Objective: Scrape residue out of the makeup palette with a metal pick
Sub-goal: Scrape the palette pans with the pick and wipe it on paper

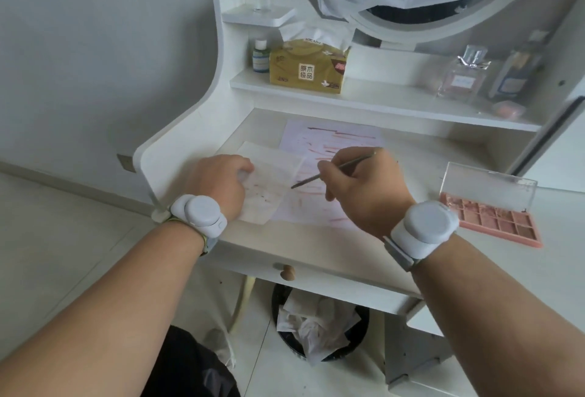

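While the right hand point(361, 187) pinches the metal pick point(332, 170) over a stained tissue point(269, 187) pinned by the left hand point(218, 186), the palette point(493, 216) lies open at right, residue seemingly remaining.

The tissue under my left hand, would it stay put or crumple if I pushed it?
The tissue looks thin and floppy, with the paper faintly showing through, so it would probably wrinkle rather than slide. The left hand holding one edge likely keeps it in place.

White vanity desk point(332, 247) against grey wall point(95, 48); pale tiled floor point(63, 254).
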Motion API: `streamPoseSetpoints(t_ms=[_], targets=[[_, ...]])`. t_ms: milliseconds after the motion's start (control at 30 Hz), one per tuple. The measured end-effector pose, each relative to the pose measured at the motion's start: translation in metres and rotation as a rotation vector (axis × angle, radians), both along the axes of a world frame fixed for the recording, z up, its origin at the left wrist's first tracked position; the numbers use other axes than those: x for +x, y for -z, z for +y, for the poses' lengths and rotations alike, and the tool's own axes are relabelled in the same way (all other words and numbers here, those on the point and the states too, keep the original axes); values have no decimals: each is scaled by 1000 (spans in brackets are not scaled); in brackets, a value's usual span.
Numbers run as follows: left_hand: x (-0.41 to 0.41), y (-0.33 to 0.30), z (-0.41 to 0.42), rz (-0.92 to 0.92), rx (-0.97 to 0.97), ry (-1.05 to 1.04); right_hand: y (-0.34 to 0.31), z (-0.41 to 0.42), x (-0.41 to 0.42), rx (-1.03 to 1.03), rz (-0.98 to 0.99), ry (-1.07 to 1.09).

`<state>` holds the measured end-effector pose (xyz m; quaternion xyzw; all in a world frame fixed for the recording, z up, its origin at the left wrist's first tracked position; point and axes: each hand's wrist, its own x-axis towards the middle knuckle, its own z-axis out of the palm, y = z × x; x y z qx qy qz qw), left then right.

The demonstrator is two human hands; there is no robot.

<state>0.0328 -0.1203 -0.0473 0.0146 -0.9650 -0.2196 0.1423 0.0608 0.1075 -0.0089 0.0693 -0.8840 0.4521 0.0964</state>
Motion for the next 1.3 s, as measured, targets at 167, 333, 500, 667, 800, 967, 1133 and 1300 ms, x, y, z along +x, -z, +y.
streamPoseSetpoints(t_ms=[167, 333, 500, 667, 800, 967, 1133, 1300], targets=[[-2, 4, 3, 81, 0, 67, -9, 82, 16, -232, 181, 144], [7, -14, 35, 364, -97, 99, -4, 169, 39, -457, 235, 292], [22, -26, 152, 423, 18, 449, 12, 208, 57, -528, 195, 336], [24, -10, 250, 211, 20, 662, 23, 213, 59, -494, 174, 358], [22, 3, 263, 160, -21, 645, 28, 219, 53, -461, 110, 335], [14, 10, 262, 122, 19, 615, 30, 221, 49, -485, 52, 331], [11, 13, 262, 116, 52, 615, 34, 223, 46, -403, 25, 340], [11, 12, 262, 125, 69, 607, 32, 221, 47, -271, 29, 347]])
